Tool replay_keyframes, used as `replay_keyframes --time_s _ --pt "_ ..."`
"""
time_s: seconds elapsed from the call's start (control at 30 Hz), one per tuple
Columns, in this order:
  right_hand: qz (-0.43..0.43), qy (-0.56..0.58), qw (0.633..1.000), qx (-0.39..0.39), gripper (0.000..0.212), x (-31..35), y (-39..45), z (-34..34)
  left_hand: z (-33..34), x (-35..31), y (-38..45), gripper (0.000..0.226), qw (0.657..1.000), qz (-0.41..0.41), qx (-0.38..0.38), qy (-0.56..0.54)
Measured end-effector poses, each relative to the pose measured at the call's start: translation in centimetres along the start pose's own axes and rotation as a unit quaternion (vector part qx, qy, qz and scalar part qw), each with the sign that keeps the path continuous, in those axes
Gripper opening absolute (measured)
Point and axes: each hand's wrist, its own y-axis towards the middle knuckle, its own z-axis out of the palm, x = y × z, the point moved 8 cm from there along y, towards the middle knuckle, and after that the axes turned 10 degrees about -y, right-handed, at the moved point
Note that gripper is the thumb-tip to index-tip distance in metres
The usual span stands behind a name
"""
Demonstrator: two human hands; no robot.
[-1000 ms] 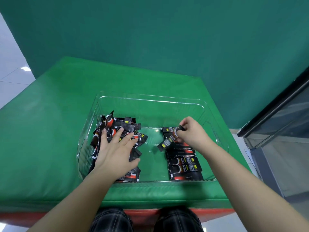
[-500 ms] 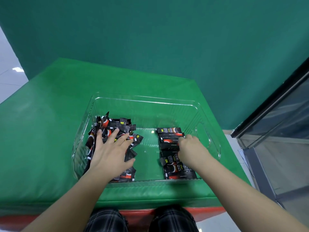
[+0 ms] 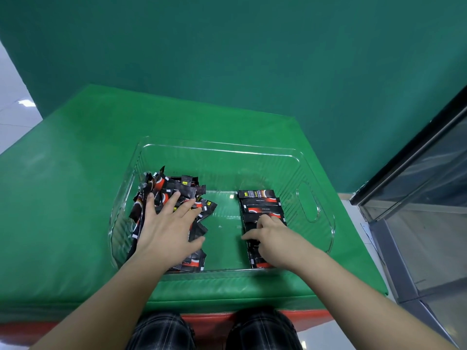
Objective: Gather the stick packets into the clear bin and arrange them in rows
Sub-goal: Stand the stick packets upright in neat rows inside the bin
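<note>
A clear plastic bin [image 3: 316,173] stands on the green table [image 3: 63,198]. Inside it on the left lies a loose heap of black-and-red stick packets [image 3: 174,190]. My left hand [image 3: 168,223] rests flat on that heap, fingers spread. On the right side of the bin a neat row of stick packets [image 3: 260,202] runs from far to near. My right hand [image 3: 274,239] lies on the near part of this row, fingers touching the packets and hiding several of them; a grip cannot be made out.
A green wall rises behind the table. A dark-framed glass cabinet [image 3: 429,198] stands close on the right. My knees in dark plaid trousers [image 3: 214,332] sit under the table's red front edge. Bare bin floor [image 3: 225,236] separates heap and row.
My right hand laid the packet it pinched a second ago onto the row and slid back toward me along it. My left hand stayed on the heap.
</note>
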Motion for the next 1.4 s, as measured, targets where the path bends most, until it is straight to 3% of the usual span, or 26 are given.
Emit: replay_keyframes --time_s 0.17,0.47,0.6,0.7,0.8,1.1,1.4 --pt "-0.007 0.062 0.995 -0.078 0.039 1.0 2.3 -2.8 0.0 0.0 0.0 0.071 1.000 0.002 -0.005 -0.002" --pt "0.045 0.152 0.985 -0.074 0.037 4.2 10.6 -2.8 0.2 0.1 0.1 0.071 1.000 0.000 -0.013 0.001" --pt "0.055 0.131 0.989 -0.038 0.012 4.4 11.7 -2.4 0.3 0.2 0.2 0.073 1.000 0.000 -0.018 0.012" --pt "0.052 0.106 0.993 -0.007 0.024 4.3 12.1 -1.9 0.4 0.3 0.2 0.076 1.000 -0.002 -0.017 0.011" --pt "0.041 0.109 0.993 0.010 0.021 4.4 12.1 -1.9 0.3 0.2 0.1 0.070 1.000 -0.002 -0.013 0.003" --pt "0.059 0.222 0.973 -0.032 0.024 2.6 9.2 -3.3 0.2 0.2 0.1 0.070 1.000 -0.001 -0.015 -0.008" --pt "0.118 0.277 0.953 -0.027 0.026 -0.7 5.1 -4.2 0.0 0.0 0.0 0.070 1.000 -0.002 -0.007 -0.007"
